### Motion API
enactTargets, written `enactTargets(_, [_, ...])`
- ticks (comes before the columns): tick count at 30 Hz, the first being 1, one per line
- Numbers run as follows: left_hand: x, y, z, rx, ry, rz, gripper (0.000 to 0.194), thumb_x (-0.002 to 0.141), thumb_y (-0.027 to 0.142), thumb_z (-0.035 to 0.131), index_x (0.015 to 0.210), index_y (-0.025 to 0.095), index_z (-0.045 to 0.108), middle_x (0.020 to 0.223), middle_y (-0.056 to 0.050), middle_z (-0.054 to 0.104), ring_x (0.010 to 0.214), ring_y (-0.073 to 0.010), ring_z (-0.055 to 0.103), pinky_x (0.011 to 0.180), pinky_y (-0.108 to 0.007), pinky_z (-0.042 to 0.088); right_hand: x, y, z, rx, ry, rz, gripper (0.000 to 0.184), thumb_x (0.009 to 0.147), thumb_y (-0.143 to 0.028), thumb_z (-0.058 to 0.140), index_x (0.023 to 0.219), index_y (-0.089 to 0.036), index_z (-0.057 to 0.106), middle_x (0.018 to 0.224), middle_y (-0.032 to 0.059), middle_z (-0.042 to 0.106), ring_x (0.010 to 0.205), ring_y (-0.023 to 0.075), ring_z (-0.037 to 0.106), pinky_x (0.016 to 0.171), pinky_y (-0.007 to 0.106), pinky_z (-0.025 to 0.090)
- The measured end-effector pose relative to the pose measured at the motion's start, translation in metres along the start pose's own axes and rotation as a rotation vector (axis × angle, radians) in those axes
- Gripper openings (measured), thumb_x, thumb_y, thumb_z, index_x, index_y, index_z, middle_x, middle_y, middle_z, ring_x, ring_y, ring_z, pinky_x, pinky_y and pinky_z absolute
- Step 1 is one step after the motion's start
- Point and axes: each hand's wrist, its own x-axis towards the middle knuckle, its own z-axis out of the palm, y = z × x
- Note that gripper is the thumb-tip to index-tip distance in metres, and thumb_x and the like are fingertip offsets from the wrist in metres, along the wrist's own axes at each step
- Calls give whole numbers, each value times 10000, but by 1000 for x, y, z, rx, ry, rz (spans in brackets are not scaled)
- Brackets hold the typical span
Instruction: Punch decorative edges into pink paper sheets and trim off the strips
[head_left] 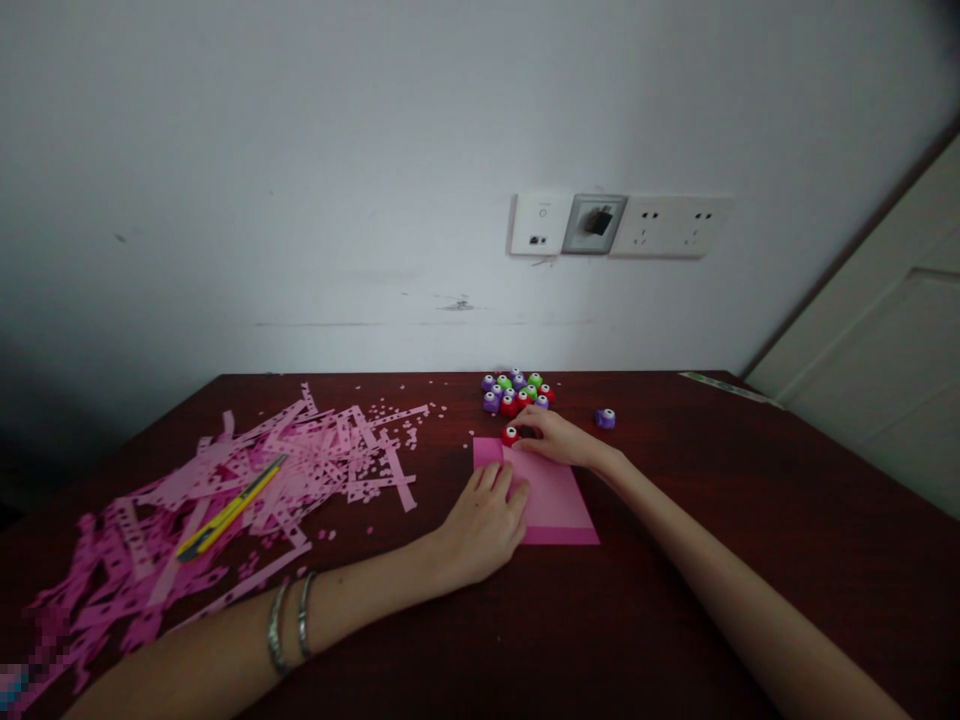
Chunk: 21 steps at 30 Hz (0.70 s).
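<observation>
Pink paper [559,495] lies on the table in front of me, a lighter sheet over a deeper pink one. My left hand [484,520] rests on its left part, fingers lying flat and slightly bent. At the paper's far left edge stands a small red craft punch [510,436] with a round white top. My right hand [551,437] grips it from the right between thumb and fingers. Just beyond is a cluster of similar purple, green and red punches [517,392]. One purple punch [605,419] sits apart, right of my right hand.
A large heap of punched pink paper strips [247,490] and small cut-out bits covers the table's left side. On it lies a yellow utility knife [232,508]. A patterned strip [731,389] is at the far right edge. The wall [375,200] with sockets [660,227] rises behind.
</observation>
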Motion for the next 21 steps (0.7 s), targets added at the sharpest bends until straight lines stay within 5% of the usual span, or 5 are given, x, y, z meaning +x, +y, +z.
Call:
enactTargets(9, [0,0,2,0,2,-2,368,885,277,349,1198,115,453,1233,-155,479,1140,-272,412,960,-403,317,0,2,3,22,50,-23,153,808,-207,556,933,-168,636,900,56,603,825,164,519,744,298,415])
enactTargets(21, [0,0,1,27,1,8,377,883,280,347,1205,112,447,1238,-156,474,1137,-278,410,954,-402,320,0,9,6,-11,34,-2,174,836,-213,525,977,-182,623,954,68,574,893,174,521,838,333,417])
